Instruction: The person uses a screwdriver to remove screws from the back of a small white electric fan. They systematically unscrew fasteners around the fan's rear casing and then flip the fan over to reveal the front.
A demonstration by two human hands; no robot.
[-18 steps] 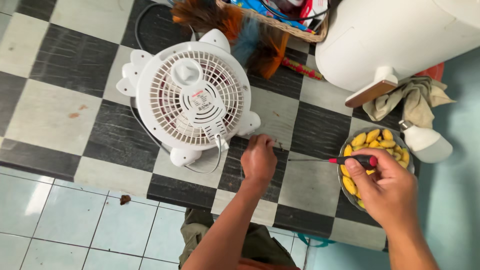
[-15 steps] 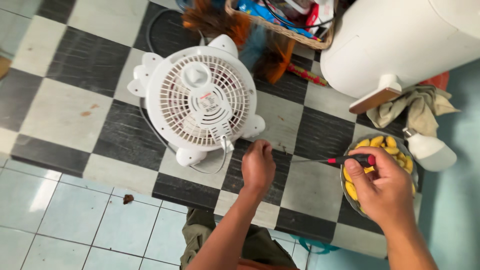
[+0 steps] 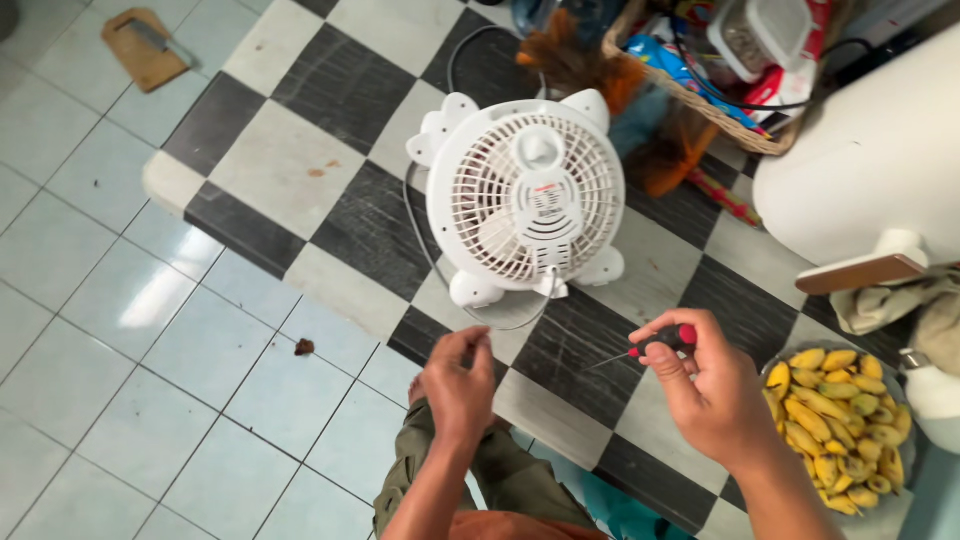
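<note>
A white round fan (image 3: pixel 535 200) lies grille-up on a black-and-white checkered counter (image 3: pixel 290 170), its cord looping round its near side. My left hand (image 3: pixel 458 385) hovers over the counter's near edge, just below the fan. Its fingers are curled downward, and what they hold, if anything, is hidden. My right hand (image 3: pixel 705 395) grips a thin screwdriver with a red-and-black handle (image 3: pixel 670 340). The shaft points left toward my left hand, and its tip is in the air above a black tile.
A bowl of small yellow bananas (image 3: pixel 830 420) sits at the right, with a white bulb (image 3: pixel 935 395) and a crumpled cloth (image 3: pixel 890 300) beside it. A big white appliance (image 3: pixel 880 150), a wicker basket (image 3: pixel 700 95) and a feather duster (image 3: pixel 590 65) stand behind. A wooden board (image 3: pixel 145 45) lies on the pale floor tiles.
My left hand has drawn back from beside the fan's foot to the counter edge. My right hand has moved left off the banana bowl with the screwdriver. The view has shifted left.
</note>
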